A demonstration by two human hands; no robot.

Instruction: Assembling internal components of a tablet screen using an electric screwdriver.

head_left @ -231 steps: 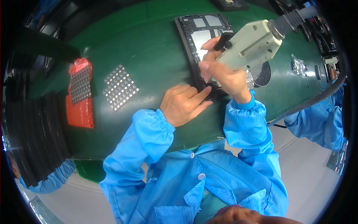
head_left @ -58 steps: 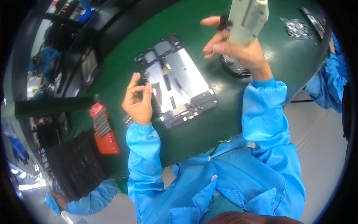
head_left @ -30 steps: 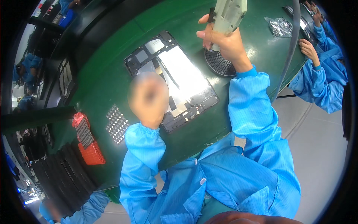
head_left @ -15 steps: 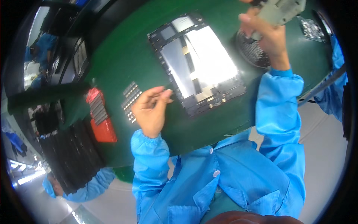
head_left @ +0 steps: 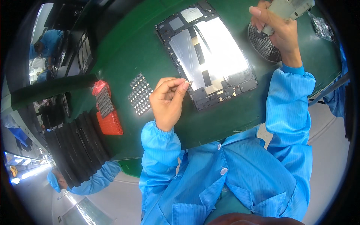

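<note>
An opened tablet (head_left: pixel 225 56) lies on the green table, showing shiny silver battery panels inside a black frame. My left hand (head_left: pixel 168 101) is at its near left edge, thumb and forefinger pinched together; whatever they hold is too small to make out. Left of that hand lies a sheet of small dark stickers or pads (head_left: pixel 140 95) in rows. At the far right my right hand (head_left: pixel 283 35) is closed round a pale grey, blocky tool (head_left: pixel 287 9), partly cut off by the picture's edge. Beneath it sits a round, black perforated piece (head_left: pixel 264 47).
A red packet (head_left: pixel 110 123) with a dark grey pad sheet (head_left: pixel 104 103) on it lies to the left. Black strips (head_left: pixel 77 150) hang at the table's left end. A clear bag of small parts (head_left: pixel 320 28) rests far right. Another person (head_left: pixel 93 180) is at lower left.
My left hand has moved right and up to the tablet's edge, and its fingers have closed into a tighter pinch. My right hand still grips the grey tool. The view has shifted slightly.
</note>
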